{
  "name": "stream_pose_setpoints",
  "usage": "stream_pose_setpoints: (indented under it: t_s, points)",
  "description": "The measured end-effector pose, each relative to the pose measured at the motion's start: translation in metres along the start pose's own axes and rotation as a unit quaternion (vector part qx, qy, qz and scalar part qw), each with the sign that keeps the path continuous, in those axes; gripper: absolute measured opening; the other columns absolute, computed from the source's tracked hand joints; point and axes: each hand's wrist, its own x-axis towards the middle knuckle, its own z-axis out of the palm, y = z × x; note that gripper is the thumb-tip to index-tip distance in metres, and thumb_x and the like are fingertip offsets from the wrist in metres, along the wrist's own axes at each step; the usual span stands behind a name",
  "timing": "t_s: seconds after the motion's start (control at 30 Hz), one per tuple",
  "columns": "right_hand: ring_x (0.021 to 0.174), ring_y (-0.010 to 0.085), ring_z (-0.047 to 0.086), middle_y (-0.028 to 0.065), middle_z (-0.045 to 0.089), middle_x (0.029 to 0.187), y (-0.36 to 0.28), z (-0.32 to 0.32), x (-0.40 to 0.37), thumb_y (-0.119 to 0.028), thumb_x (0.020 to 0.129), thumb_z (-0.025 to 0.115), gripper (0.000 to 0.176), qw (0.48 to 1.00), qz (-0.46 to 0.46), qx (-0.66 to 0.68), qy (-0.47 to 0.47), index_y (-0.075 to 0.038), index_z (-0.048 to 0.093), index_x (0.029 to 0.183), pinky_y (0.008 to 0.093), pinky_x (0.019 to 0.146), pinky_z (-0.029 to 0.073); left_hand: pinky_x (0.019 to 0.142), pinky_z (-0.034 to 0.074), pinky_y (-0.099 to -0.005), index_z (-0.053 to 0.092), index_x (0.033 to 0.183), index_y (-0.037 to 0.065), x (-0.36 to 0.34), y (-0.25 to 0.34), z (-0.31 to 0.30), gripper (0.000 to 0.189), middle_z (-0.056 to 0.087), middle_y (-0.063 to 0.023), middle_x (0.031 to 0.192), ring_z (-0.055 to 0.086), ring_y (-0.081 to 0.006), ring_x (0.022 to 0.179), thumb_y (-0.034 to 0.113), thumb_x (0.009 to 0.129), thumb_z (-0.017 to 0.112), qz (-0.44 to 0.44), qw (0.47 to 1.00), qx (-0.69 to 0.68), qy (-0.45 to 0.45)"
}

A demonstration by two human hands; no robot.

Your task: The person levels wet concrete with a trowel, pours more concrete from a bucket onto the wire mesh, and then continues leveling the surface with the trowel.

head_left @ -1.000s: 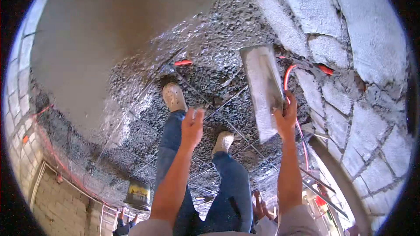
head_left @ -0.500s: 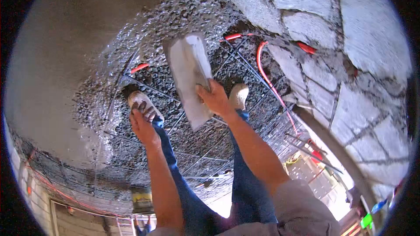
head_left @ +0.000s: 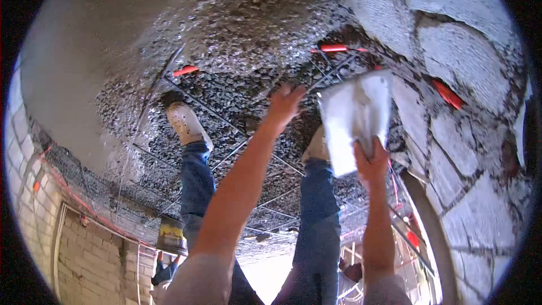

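Note:
My right hand (head_left: 371, 164) grips the handle of a flat metal trowel (head_left: 345, 127), which is lifted in front of the stone wall side, over my right shoe. Reaching forward over coarse wet concrete (head_left: 248, 87), my left hand (head_left: 286, 103) has its fingers apart and holds nothing. Steel rebar (head_left: 212, 112) lies across the rough mix near my left shoe (head_left: 187, 124). Smooth grey concrete (head_left: 73, 90) covers the left side.
A stone wall (head_left: 460, 51) with mortar joints stands at the right. Orange tube pieces (head_left: 334, 48) stick out near its base. At the lower left are a bucket (head_left: 171, 234), another person's arms (head_left: 164, 269) and a block wall (head_left: 93, 248).
My right hand has carried the trowel to the right, off the middle of the mix. My left hand has swung from above the left shoe forward and right, its fingers now spread.

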Motion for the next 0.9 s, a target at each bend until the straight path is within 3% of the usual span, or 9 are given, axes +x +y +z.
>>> stream_pose_setpoints:
  t_s: [0.07, 0.13, 0.23, 0.33, 0.53, 0.57, 0.67, 0.77, 0.9]
  points:
    - [0.07, 0.0333, 0.065, 0.0222, 0.064, 0.078, 0.009, -0.022, -0.001, -0.026, 0.08, 0.065, 0.035, 0.997, -0.058, -0.04, 0.007, 0.002, 0.058, 0.1, 0.0407, 0.063, 0.051, 0.073, 0.052, -0.0384, 0.042, 0.125, -0.007, 0.031, 0.007, 0.03, 0.061, 0.055, -0.0185, 0.113, 0.059, -0.0219, 0.09, 0.036, 0.087, 0.061, -0.017, 0.998, 0.065, 0.019]
    - [0.068, 0.0388, 0.064, 0.0239, 0.063, 0.077, 0.028, -0.034, -0.001, -0.023, 0.08, 0.065, 0.031, 0.987, -0.105, -0.123, 0.01, 0.003, 0.057, 0.095, 0.0418, 0.061, 0.051, 0.07, 0.05, -0.0408, 0.05, 0.111, 0.008, 0.062, -0.009, 0.049, 0.043, 0.06, -0.007, 0.092, 0.06, -0.0211, 0.079, 0.043, 0.088, 0.057, -0.033, 0.998, -0.062, -0.006]
    - [0.068, 0.0415, 0.062, 0.0247, 0.062, 0.077, 0.06, -0.04, -0.004, -0.023, 0.08, 0.065, 0.031, 0.995, -0.079, -0.05, -0.016, 0.003, 0.056, 0.095, 0.0428, 0.06, 0.05, 0.063, 0.05, -0.0374, 0.051, 0.1, 0.01, 0.072, -0.009, 0.061, 0.036, 0.056, -0.0035, 0.08, 0.059, -0.0186, 0.066, 0.043, 0.088, 0.057, -0.002, 0.997, -0.072, 0.009]
    - [0.068, 0.0417, 0.062, 0.0248, 0.062, 0.076, 0.074, -0.047, -0.01, -0.023, 0.081, 0.064, 0.03, 0.992, -0.093, -0.084, 0.006, 0.002, 0.055, 0.095, 0.0442, 0.06, 0.05, 0.052, 0.046, -0.0323, 0.049, 0.114, 0.005, 0.076, -0.011, 0.066, 0.044, 0.062, -0.0066, 0.082, 0.056, -0.0175, 0.052, 0.04, 0.089, 0.055, 0.003, 0.999, -0.03, 0.027]
    - [0.069, 0.042, 0.062, 0.0246, 0.062, 0.075, 0.081, -0.046, -0.024, -0.023, 0.082, 0.063, 0.026, 0.997, -0.054, -0.06, -0.023, 0.0, 0.055, 0.092, 0.0459, 0.06, 0.049, 0.074, 0.049, -0.0378, 0.032, 0.139, 0.001, 0.082, -0.017, 0.065, 0.063, 0.06, -0.0147, 0.11, 0.058, -0.0231, 0.095, 0.035, 0.09, 0.052, -0.022, 0.997, 0.001, 0.07]
    - [0.068, 0.0421, 0.061, 0.024, 0.061, 0.073, 0.079, -0.046, -0.025, -0.023, 0.082, 0.063, 0.025, 0.997, -0.04, -0.061, -0.036, 0.0, 0.054, 0.09, 0.0464, 0.059, 0.048, 0.076, 0.048, -0.0368, 0.033, 0.138, 0.001, 0.104, -0.034, 0.052, 0.061, 0.058, -0.0168, 0.115, 0.057, -0.0242, 0.099, 0.033, 0.09, 0.053, 0.063, 0.98, 0.174, 0.069]
    - [0.068, 0.0428, 0.061, 0.0239, 0.061, 0.073, 0.071, -0.048, -0.029, -0.023, 0.082, 0.063, 0.026, 0.996, -0.074, -0.048, -0.025, 0.0, 0.054, 0.092, 0.0467, 0.058, 0.047, 0.068, 0.047, -0.0325, 0.05, 0.125, -0.001, 0.097, -0.024, 0.069, 0.047, 0.062, -0.0183, 0.102, 0.06, -0.0207, 0.086, 0.03, 0.089, 0.054, 0.045, 0.989, 0.061, 0.125]
    - [0.068, 0.0428, 0.061, 0.0235, 0.061, 0.073, 0.074, -0.043, -0.032, -0.022, 0.083, 0.063, 0.026, 0.995, -0.086, -0.048, 0.01, 0.0, 0.053, 0.093, 0.0465, 0.058, 0.047, 0.049, 0.039, -0.0318, 0.06, 0.096, 0.0, 0.082, -0.014, 0.079, 0.028, 0.059, -0.0066, 0.063, 0.049, -0.0131, 0.051, 0.027, 0.089, 0.053, 0.079, 0.99, 0.04, 0.105]
    - [0.069, 0.0427, 0.062, 0.0237, 0.062, 0.073, 0.076, -0.046, -0.037, -0.022, 0.083, 0.062, 0.026, 0.997, -0.051, -0.054, -0.004, -0.001, 0.053, 0.097, 0.046, 0.059, 0.047, 0.048, 0.04, -0.0322, 0.06, 0.099, 0.001, 0.068, -0.012, 0.08, 0.028, 0.058, -0.007, 0.065, 0.051, -0.0139, 0.054, 0.027, 0.089, 0.053, 0.101, 0.991, 0.027, 0.087]
